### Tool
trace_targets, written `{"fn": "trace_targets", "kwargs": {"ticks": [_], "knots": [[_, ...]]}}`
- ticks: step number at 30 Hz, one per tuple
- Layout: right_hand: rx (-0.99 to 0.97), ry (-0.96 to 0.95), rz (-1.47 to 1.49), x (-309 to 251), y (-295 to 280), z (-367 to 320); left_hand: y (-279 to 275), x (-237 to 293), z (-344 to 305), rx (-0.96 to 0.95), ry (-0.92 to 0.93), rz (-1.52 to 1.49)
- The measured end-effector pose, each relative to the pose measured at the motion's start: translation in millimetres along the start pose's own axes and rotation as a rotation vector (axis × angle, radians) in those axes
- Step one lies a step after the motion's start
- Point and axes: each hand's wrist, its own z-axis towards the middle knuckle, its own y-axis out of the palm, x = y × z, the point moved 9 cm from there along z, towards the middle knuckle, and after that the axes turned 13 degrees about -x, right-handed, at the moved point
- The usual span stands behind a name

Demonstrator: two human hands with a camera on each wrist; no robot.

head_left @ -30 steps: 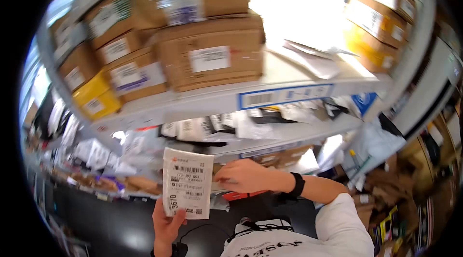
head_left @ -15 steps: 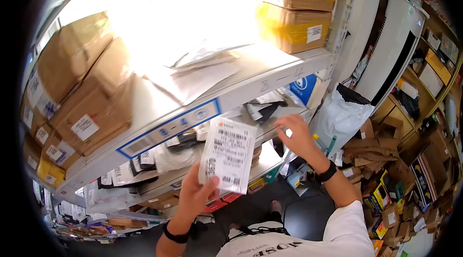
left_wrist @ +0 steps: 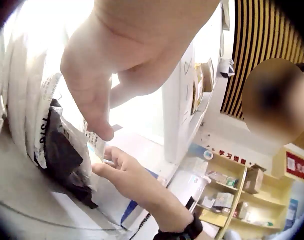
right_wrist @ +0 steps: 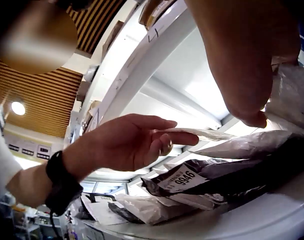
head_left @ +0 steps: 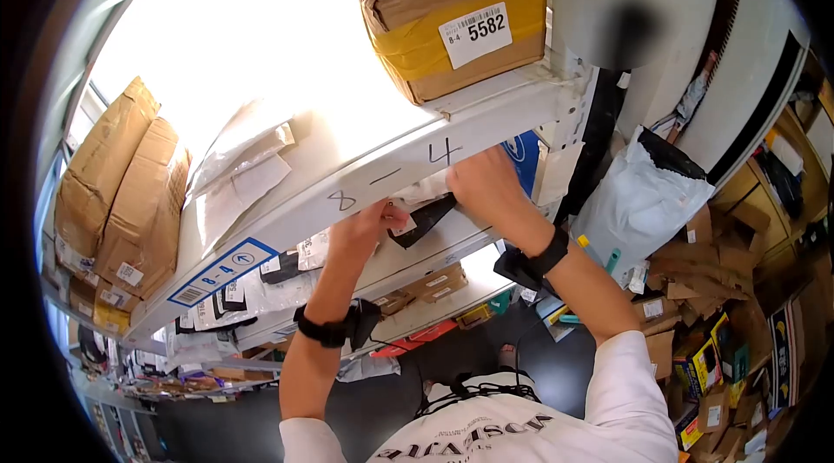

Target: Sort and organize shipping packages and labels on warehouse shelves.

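Note:
My left hand (head_left: 352, 237) reaches under the upper shelf's front edge. In the right wrist view, it pinches a thin white padded mailer (right_wrist: 207, 134) between thumb and fingers, the mailer seen nearly edge-on. To its right, my right hand (head_left: 486, 189) is in the same gap, its fingers hidden by the ledge in the head view. The right wrist view shows its thumb against a pale plastic mailer bag (right_wrist: 291, 100), which lies between thumb and fingers. Below the hands, a black mailer labelled 9946 (right_wrist: 177, 179) leans in a row of bagged parcels.
Cartons, one marked 5582 (head_left: 478, 33), stand on the upper shelf (head_left: 391, 172), beside flat envelopes (head_left: 239, 172). A big white bag (head_left: 638, 202) stands right of the rack. Cardboard boxes (head_left: 725, 289) pile on the floor at right. Another person, blurred (left_wrist: 277, 102), appears at the left wrist view's edge.
The view has shifted right along the rack. The left hand has carried the mailer up into the gap below the upper shelf. The right hand, free before, has moved in among the parcels there.

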Motion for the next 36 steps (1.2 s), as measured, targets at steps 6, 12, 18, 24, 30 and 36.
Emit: {"fn": "trace_targets", "kwargs": {"ticks": [6, 12, 18, 24, 30, 36], "knots": [[-0.091, 0.142, 0.092, 21.6, -8.7, 1.8, 33.6, -7.0, 50.9, -0.141, -0.012, 0.062], [0.084, -0.103, 0.225, 20.0, -16.7, 2.2, 54.8, -0.2, 56.6, -0.268, -0.269, 0.269], [-0.082, -0.212, 0.02, -17.2, -24.2, -15.2, 67.0, 52.6, -77.3, -0.423, -0.002, 0.81], [-0.134, -0.742, 0.328, -128.6, -67.7, -53.7, 40.2, 197.7, -165.6, -0.146, 0.603, 1.077], [-0.278, -0.989, 0.513, -182.6, -82.2, -72.1, -47.8, 254.7, -101.5, 0.416, 0.471, 1.652], [-0.19, -0.996, 0.573, -190.6, -92.0, -66.3, -101.2, 217.7, -51.8, 0.177, -0.353, 1.447]]}}
